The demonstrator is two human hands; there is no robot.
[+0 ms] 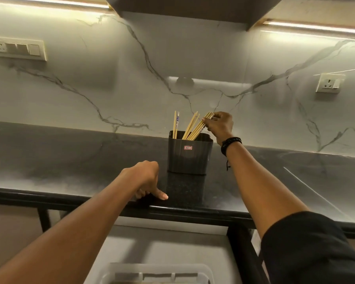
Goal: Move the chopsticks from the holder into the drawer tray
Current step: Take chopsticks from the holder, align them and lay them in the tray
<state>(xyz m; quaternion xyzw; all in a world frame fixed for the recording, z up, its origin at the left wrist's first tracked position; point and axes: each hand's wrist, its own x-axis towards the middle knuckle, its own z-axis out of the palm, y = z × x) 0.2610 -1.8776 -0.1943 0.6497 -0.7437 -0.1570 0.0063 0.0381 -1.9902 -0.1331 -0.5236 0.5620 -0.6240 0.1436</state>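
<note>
Head view. The task is judged to be at its first stage: no chopsticks are seen in the tray [158,271], which lies below the counter edge, beneath the left hand [147,179]. All chopsticks [195,128] are seen standing in the dark holder [188,154], just below the right hand [218,125]. A slanted bundle is pinched near its tops by the right hand's fingers; two more sticks stand upright at the side away from that hand. The left hand is loosely curled, nothing held, one finger pressed on the counter [70,160]. The sticks are pale wood, slim, some with printed tips.
</note>
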